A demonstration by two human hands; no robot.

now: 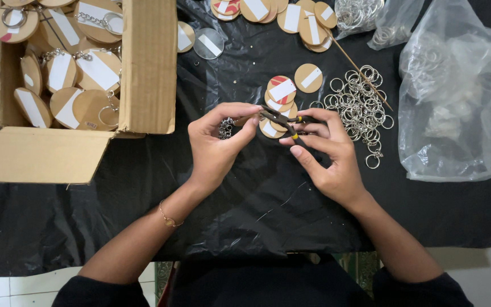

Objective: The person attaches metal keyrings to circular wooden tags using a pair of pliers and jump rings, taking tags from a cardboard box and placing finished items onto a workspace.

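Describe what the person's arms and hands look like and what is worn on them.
Both hands are bare, with no gloves or rings visible. The left hand has a thin gold-coloured chain bracelet at the wrist. The right hand has a bare wrist. Both forearms are uncovered; dark black sleeves are pushed up near the elbows.

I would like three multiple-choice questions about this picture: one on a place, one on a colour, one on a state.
1. Where is the cardboard box?
A. upper left
B. lower right
C. centre

2. What colour is the sheet on the work surface?
A. white
B. black
C. red

3. What does the right hand hold?
A. nothing
B. a clear bag
C. pliers

Answers: 1 A, it fills the upper-left corner. 2 B, black plastic lies under everything. 3 C, fingers close around the plier handles, beside the left hand.
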